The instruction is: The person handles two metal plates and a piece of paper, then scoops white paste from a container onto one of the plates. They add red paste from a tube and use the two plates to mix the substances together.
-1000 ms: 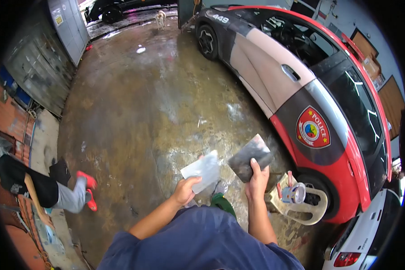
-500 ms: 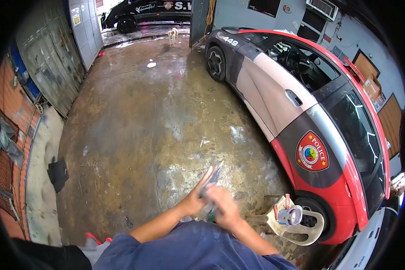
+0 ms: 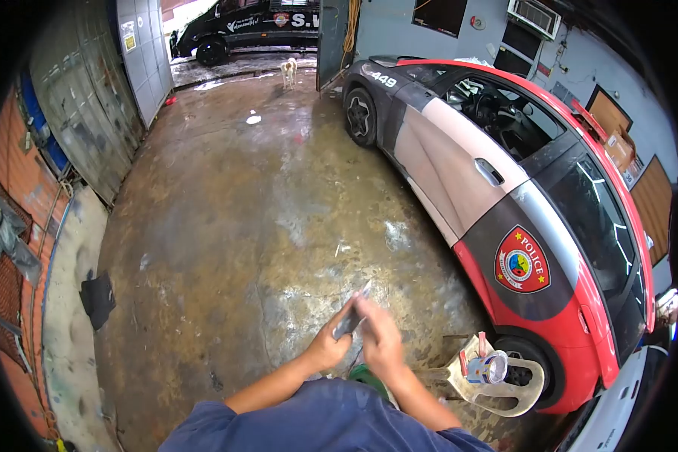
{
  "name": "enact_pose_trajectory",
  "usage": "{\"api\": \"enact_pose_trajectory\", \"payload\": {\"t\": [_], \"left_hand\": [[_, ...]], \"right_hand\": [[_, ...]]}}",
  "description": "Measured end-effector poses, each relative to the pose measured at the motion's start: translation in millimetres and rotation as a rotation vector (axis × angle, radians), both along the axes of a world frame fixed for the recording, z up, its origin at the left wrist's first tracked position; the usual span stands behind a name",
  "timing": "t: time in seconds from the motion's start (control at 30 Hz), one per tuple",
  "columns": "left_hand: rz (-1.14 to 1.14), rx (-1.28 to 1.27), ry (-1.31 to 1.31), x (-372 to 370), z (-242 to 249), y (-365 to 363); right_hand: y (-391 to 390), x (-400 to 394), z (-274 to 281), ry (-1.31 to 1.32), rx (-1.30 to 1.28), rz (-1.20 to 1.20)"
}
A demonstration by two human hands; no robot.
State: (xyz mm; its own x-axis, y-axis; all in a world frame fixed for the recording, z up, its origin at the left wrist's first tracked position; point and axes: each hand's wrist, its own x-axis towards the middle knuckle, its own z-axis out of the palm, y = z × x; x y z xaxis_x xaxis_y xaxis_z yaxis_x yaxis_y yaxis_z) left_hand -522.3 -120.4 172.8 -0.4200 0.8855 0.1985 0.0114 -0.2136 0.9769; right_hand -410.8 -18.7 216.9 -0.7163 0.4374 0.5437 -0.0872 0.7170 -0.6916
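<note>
In front of my chest, both hands are on a thin dark-grey sheet (image 3: 347, 325), whose kind I cannot make out; its pale tip shows beyond the fingers. My left hand (image 3: 329, 346) is closed on the sheet from the left, with thumb and fingers pressed to it. My right hand (image 3: 382, 337) lies against its other side, fingers pointing forward and together near the tip. Part of the sheet is hidden by the fingers. Below my right hand a green round object (image 3: 370, 379) is partly covered by my arm and shirt.
A red, black and beige police car (image 3: 459, 158) stands along the right. Near its rear wheel, a cream plastic chair (image 3: 531, 384) carries an open can (image 3: 487, 368). A black rag (image 3: 97, 299) lies by the left wall. A dog (image 3: 288, 73) stands near the doorway, before a black vehicle (image 3: 256, 30).
My right hand has slid forward along the grey sheet, towards its tip, and is less blurred. Both hands sit slightly lower, and more of the green object shows.
</note>
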Motion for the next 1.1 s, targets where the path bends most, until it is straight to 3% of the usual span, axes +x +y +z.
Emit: {"api": "enact_pose_trajectory", "payload": {"t": [0.07, 0.1, 0.23, 0.33, 0.37, 0.47, 0.5, 0.53, 0.6, 0.63, 0.73, 0.77, 0.87, 1.0, 1.07, 1.1], "left_hand": [[-0.012, -0.018, -0.074, -6, -7, 0], [-0.022, -0.031, -0.048, -6, -6, -3], [0.012, 0.003, 0.133, 2, 14, -6], [0.034, -0.070, -0.037, -7, 18, -5], [0.047, -0.018, -0.009, -4, 15, -4], [0.046, 0.008, -0.044, 10, 1, -7], [0.038, -0.024, 0.104, 13, 9, -11], [-0.008, -0.096, 0.028, 13, 10, -14], [-0.101, -0.241, -0.123, 6, 10, -26], [0.005, -0.422, -0.138, -4, 17, -29], [0.343, 0.055, -0.396, -14, 0, -5], [0.484, 0.040, -0.373, -4, 1, 0], [0.398, 0.017, 0.321, -5, -41, -1], [0.037, 0.151, 0.213, 8, -25, -7], [-0.096, 0.004, 0.140, 8, -5, -10], [-0.157, -0.105, 0.077, 5, 3, -10]], "right_hand": [[-32, 10, 21, -0.001, 0.084, 0.212], [-33, 9, 18, 0.022, 0.076, 0.197], [6, -5, -4, 0.003, -0.217, -0.121], [-32, 8, 15, 0.058, 0.067, 0.118], [-37, 8, 20, 0.025, 0.051, 0.160], [-1, -4, -11, 0.050, 0.033, -0.119], [11, -3, -11, -0.016, -0.344, -0.175], [23, -6, -21, 0.038, -0.626, -0.247], [25, 7, -11, 0.221, -0.919, -0.155], [18, 11, 0, 0.272, -0.863, -0.128], [-12, 25, 2, 0.250, -0.858, -0.056], [-24, 25, 0, 0.219, -0.836, -0.008], [-37, 20, -9, 0.184, -0.774, 0.068], [-11, 19, 14, 0.049, -0.556, 0.051], [-3, 23, 17, -0.027, -0.517, 0.027], [-6, 24, 17, 0.008, -0.223, 0.143]]}}
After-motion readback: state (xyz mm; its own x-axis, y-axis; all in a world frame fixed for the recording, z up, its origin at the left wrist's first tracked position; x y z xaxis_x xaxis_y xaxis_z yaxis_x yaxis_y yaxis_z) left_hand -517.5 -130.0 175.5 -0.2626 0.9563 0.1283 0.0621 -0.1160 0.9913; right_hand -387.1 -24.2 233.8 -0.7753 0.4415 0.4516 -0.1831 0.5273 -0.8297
